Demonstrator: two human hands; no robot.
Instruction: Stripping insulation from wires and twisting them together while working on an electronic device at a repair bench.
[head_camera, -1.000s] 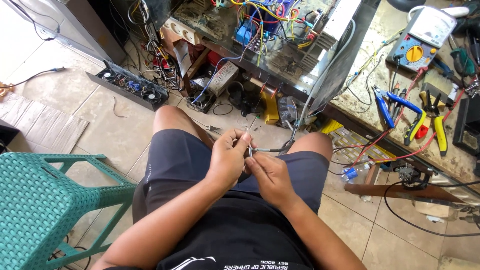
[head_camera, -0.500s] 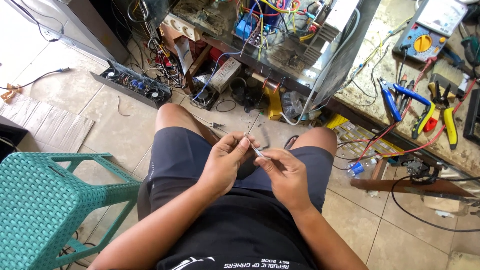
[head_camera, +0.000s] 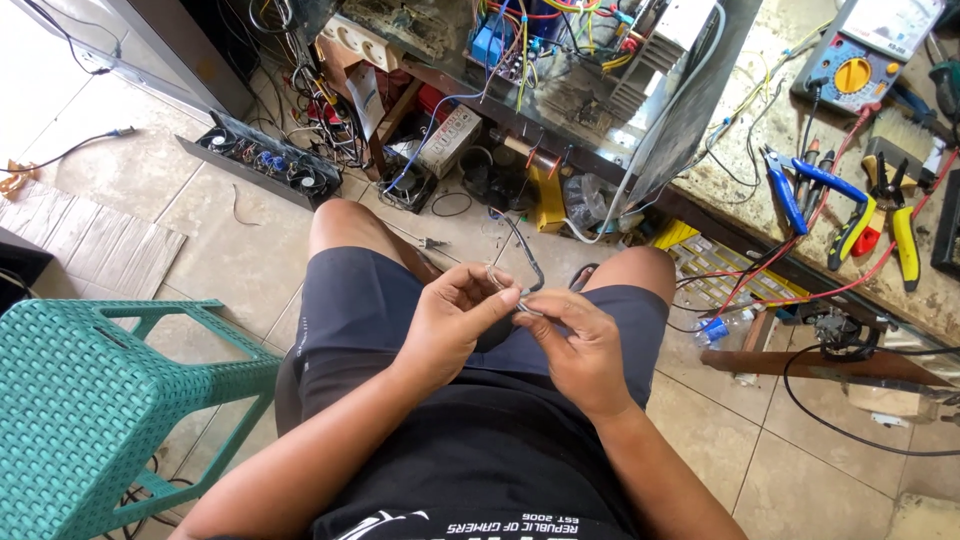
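The wire (head_camera: 522, 262) is a thin dark lead pinched between both hands above the lap; it rises in a loop toward the knees and bends back down to the fingertips. The left hand (head_camera: 455, 322) has thumb and forefinger closed on a pale, bare-looking stretch of it, and the right hand (head_camera: 578, 342) nips the end just beside, fingers closed tight. Whether the end is stripped strands or a small clip is hard to tell at this size.

Likely trouble, as I judge it: the grip is only at the fingertips, so a twist or pull could slip the end free, and fine strands could fray or snap if bent too sharply. The free loop hangs near the clutter on the floor (head_camera: 200, 250), where it could snag.

To the right, the desk (head_camera: 760, 190) carries blue pliers (head_camera: 800, 190), yellow-handled cutters (head_camera: 885, 215) and a meter (head_camera: 865, 50), all well apart from the hands. Red leads trail off its edge. A green stool (head_camera: 90, 400) stands at the left.
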